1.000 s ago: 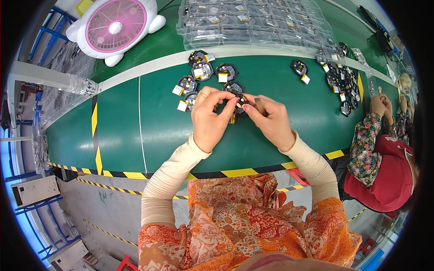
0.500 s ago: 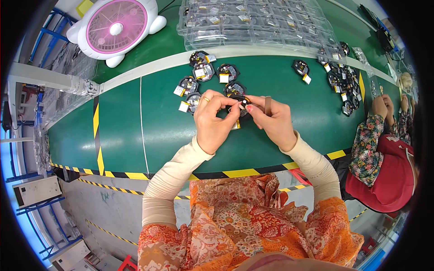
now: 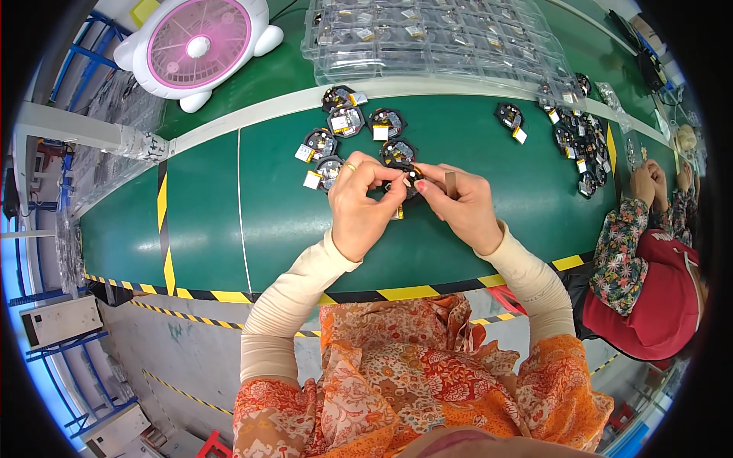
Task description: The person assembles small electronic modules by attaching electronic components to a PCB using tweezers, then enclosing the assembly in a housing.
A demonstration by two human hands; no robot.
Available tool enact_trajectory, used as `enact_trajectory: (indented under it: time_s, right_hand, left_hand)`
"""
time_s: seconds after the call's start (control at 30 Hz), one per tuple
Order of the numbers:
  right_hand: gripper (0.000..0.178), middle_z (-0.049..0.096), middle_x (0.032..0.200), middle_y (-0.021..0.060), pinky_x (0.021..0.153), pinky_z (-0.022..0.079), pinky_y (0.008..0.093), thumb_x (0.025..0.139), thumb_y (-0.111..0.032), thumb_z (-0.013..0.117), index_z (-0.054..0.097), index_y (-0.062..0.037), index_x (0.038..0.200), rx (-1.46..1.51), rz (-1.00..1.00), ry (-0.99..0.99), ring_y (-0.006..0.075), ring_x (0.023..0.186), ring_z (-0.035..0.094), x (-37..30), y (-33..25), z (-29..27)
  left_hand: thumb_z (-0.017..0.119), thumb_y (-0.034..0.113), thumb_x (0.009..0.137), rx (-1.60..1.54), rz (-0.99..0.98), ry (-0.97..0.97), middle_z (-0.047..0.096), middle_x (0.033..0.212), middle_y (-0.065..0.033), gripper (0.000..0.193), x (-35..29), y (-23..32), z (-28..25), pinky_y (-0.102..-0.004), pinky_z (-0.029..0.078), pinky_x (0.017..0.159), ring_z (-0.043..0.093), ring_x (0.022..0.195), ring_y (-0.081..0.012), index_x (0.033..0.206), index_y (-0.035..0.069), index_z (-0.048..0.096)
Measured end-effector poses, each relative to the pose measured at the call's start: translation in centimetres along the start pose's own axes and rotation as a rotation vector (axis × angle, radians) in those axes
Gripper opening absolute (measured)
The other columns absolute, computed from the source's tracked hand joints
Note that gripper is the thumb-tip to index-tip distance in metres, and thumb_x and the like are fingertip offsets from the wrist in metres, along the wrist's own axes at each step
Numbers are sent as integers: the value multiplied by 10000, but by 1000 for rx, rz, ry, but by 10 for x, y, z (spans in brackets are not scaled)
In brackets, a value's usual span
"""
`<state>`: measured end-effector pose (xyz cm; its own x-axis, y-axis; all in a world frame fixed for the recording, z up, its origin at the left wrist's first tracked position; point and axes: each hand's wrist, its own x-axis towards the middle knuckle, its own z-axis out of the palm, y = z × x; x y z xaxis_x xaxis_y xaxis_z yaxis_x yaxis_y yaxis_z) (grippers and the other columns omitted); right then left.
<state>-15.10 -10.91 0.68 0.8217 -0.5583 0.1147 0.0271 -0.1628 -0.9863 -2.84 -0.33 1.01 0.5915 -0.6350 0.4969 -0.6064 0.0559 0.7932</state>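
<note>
My left hand [image 3: 362, 201] and my right hand [image 3: 464, 209] meet over a round black electronic assembly [image 3: 411, 189], partly hidden under my fingers. Thumb and forefinger of the left are pinched at a small pale part on it. The right hand's thumb and forefinger close on the assembly's other side, and a flat brown strip, maybe tweezers [image 3: 451, 185], sticks up between its fingers. A yellow-edged battery [image 3: 398, 213] shows just below the assembly. Whether the assembly rests on the green surface or is lifted, I cannot tell. Another black assembly [image 3: 398, 153] lies right behind my fingertips.
Several similar assemblies with silver batteries [image 3: 346, 120] lie beyond my left hand. One assembly [image 3: 509, 116] sits apart, and a cluster [image 3: 580, 145] lies farther right. Clear plastic trays [image 3: 435, 57] are stacked behind. A pink-white fan [image 3: 198, 47] stands back left; a co-worker [image 3: 657, 298] sits at right.
Both hands stay pinched at the same assembly with barely any movement. The brown strip in my right hand shows slightly lower.
</note>
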Motion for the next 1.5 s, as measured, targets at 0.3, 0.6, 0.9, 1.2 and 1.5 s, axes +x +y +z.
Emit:
enact_trajectory:
  time_s: [0.3,0.6,0.9,1.2,1.5]
  right_hand:
    - [231,442,630,-25,451,275,195,823,-11,561,604,27,1046,-19,-102,-42,31,512,356,2,-7,-7]
    - [240,397,610,-22,465,252,214,802,-13,586,612,11,1039,-82,-144,-29,39,531,306,-1,-16,-7]
    - [290,418,623,-49,468,273,185,822,-20,571,574,4,1111,64,-50,-99,23,533,340,3,-16,-13]
    - [144,487,578,-16,407,300,190,870,-77,526,600,8,959,206,133,-189,38,436,406,9,-20,-25]
    - [108,528,647,7,371,290,195,870,-106,545,577,-3,871,352,159,-206,45,420,411,8,-16,-24]
  left_hand:
    - [709,-18,582,136,282,49,495,698,-50,200,3,-3,-2,-298,412,526,524,637,-208,700,68,572]
    - [740,-14,588,52,194,64,528,785,-69,320,3,2,-3,-278,437,544,536,651,-195,835,56,550]
    - [700,-35,645,18,201,-77,613,821,-78,384,2,0,-2,-263,443,543,551,643,-171,1010,25,595]
    - [657,-71,713,-129,65,-159,602,822,-71,392,-7,5,2,-219,470,621,571,711,-91,1084,-15,544]
    - [670,-82,692,-65,104,-196,604,872,-76,386,-9,8,0,-229,481,658,570,748,-100,1056,-32,553]
